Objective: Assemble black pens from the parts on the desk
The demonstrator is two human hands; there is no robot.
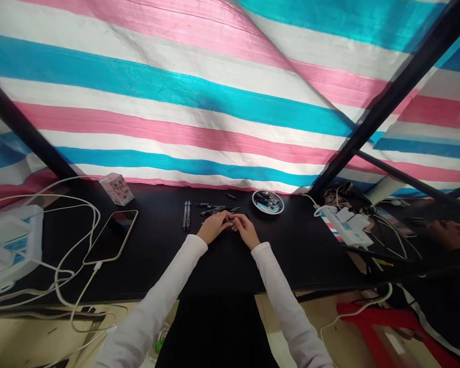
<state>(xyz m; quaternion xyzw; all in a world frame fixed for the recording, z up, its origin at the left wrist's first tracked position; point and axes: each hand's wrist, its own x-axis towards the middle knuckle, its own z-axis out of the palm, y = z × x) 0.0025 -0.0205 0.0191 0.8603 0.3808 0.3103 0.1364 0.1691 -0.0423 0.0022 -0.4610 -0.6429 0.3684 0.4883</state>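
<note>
Several pens (pixel 210 209) dot a black tabletop (pixel 230 271) below striped tarpaulin (pixel 168 102).

Two hands are showing at the table (pixel 291 255): left hand (pixel 213 227), right hand (pixel 247 230). Two pens (pixel 186 214) are lying side by side left of them. One dish (pixel 268 202) is sitting near the back edge, holding several pens, exact count hidden. Loose pen parts (pixel 214 208) are lying behind the hands, too small to count. One phone (pixel 111 236) is lying near the left edge. One box (pixel 116 188) is standing at the back edge. Two power strips (pixel 11 245) (pixel 345 225) are sitting, one toward each end. Several cables (pixel 72 255) are trailing, count unclear.
</note>
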